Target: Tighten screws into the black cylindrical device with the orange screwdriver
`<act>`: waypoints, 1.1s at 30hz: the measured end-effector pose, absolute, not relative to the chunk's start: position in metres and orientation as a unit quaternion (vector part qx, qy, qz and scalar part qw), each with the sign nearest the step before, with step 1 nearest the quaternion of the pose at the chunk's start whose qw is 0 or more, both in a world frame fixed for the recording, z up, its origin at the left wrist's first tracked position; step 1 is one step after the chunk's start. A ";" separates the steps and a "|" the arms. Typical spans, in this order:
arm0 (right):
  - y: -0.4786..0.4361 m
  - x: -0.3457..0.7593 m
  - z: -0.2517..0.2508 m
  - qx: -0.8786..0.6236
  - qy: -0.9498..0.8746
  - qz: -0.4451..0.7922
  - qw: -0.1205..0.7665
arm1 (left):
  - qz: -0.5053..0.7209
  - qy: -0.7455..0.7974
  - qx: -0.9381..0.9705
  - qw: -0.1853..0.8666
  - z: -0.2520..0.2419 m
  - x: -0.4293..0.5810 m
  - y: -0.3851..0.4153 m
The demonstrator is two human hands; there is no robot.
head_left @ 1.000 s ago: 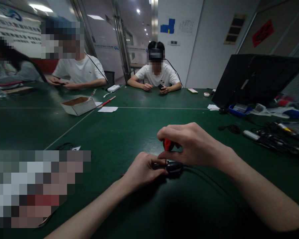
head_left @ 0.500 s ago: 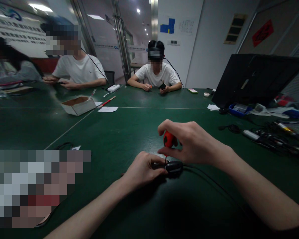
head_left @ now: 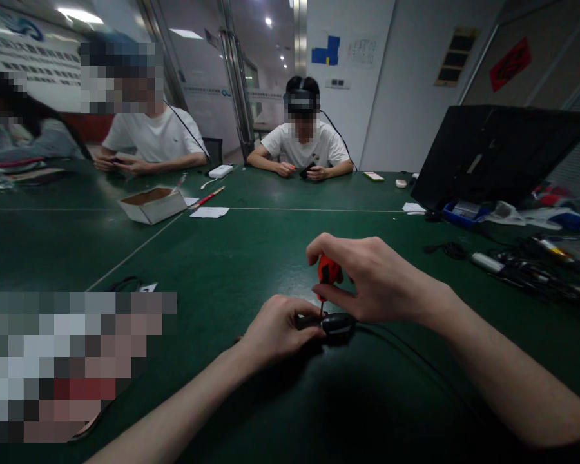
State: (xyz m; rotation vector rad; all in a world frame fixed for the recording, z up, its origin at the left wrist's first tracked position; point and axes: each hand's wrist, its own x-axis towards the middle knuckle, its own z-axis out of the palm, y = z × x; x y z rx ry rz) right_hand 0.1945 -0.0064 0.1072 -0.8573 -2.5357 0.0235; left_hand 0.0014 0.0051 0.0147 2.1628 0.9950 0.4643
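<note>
My right hand (head_left: 367, 277) is closed around the red-and-black handle of a screwdriver (head_left: 327, 269). The screwdriver stands nearly upright, its thin shaft reaching down to a small black device with a cable (head_left: 338, 324). My left hand (head_left: 283, 325) pinches the left end of this device between thumb and fingers, low over the table. A black cable (head_left: 391, 332) runs from the device's right end toward the lower right. Whether the screwdriver tip sits in a screw is too small to tell, and my left fingers hide part of the device.
The green table (head_left: 251, 251) carries an open white box (head_left: 152, 205), a red pencil-like stick (head_left: 207, 197) and paper (head_left: 209, 212). At right are a monitor (head_left: 502, 158), a blue tray (head_left: 464, 212) and tangled cables (head_left: 526, 264). Several people sit across the table; a blurred-out patch covers the lower left.
My right fingers and thumb have shifted slightly around the screwdriver, and its handle looks turned. My left hand and the black device stay in place. The person opposite tilts a dark object.
</note>
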 end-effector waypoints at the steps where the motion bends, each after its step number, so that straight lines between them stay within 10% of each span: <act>1: -0.006 0.195 0.107 -0.308 -0.923 0.000 0.232 | 0.180 0.385 0.836 0.346 0.014 0.001 0.005; 33: -0.010 0.199 0.115 -0.322 -0.922 0.045 0.211 | 0.167 0.388 0.844 0.331 0.013 0.000 0.005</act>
